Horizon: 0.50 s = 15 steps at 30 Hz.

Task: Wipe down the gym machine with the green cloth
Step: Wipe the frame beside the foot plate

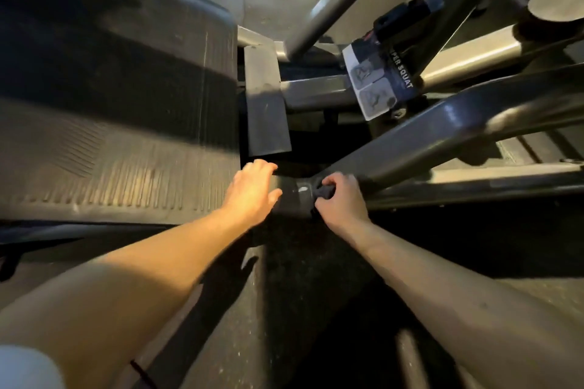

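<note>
Head camera looks down on the gym machine (442, 123), whose dark frame bars cross beside a ribbed footplate (110, 142). At the frame joint the right hand (343, 199) curls around a bunched cloth (324, 191), dark in this light, pressed to the metal. Just beside it the left hand (252, 189) rests on the same bar, fingers loosely spread.

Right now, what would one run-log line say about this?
task: wipe machine | right hand: grips cloth on frame joint | left hand: open, resting beside it
</note>
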Tool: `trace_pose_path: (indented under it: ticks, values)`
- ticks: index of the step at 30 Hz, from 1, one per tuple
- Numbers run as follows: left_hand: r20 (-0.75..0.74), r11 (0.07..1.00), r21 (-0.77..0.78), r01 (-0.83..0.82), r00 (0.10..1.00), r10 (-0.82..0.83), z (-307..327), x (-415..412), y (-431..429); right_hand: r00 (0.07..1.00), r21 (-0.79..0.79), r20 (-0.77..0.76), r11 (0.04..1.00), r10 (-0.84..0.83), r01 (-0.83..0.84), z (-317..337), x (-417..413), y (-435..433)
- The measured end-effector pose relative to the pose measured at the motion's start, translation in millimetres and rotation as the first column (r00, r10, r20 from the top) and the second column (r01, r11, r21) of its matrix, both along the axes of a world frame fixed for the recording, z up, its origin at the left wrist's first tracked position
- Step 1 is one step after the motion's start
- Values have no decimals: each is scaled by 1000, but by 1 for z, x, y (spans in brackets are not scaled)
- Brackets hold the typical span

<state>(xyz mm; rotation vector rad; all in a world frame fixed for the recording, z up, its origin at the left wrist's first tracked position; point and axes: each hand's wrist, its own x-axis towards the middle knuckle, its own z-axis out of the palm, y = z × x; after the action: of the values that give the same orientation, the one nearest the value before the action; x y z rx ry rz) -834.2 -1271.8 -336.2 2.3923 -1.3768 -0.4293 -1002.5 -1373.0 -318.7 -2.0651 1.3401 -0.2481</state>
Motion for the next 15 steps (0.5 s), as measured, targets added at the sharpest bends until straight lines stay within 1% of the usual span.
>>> trace_pose_path:
  ticks: [1,3,5,6,7,8,9,10,11,12,13,15]
  values:
    - [56,999,19,42,997,-43,-9,6,-7,999,-67,-19,997,46,-47,-7,8,-11]
    - [188,983,127,132,970,-154,-23,13,-18,992,-188,-37,974,121,-126,-17,21,-28]
    - [318,945,247,215,903,-289,-33,18,-22,987,-249,-40,955,157,-162,-26,31,-41]
    - [347,927,288,240,876,-334,-37,20,-19,980,-240,-60,950,189,-198,-31,33,-46]
    - [362,912,320,257,856,-369,-39,24,-15,966,-201,-102,946,239,-255,-34,36,-50]
    - [375,896,349,274,836,-401,-41,28,-9,945,-126,-130,940,300,-316,-36,37,-52]
    - [393,881,375,289,811,-433,-43,31,-4,925,-102,-184,929,333,-355,-38,37,-49]
    - [415,869,393,301,785,-460,-45,34,-1,927,-172,-215,922,309,-347,-42,37,-46]
    - [432,864,396,311,767,-474,-47,37,0,944,-263,-222,917,243,-298,-45,36,-40]
    - [437,867,383,317,765,-473,-48,38,1,958,-322,-203,910,203,-261,-48,36,-38]
    - [433,874,370,315,774,-462,-49,39,1,964,-346,-174,904,201,-251,-51,37,-36]
    - [436,892,340,299,790,-431,-50,40,-2,956,-370,-171,883,239,-287,-59,45,-38]
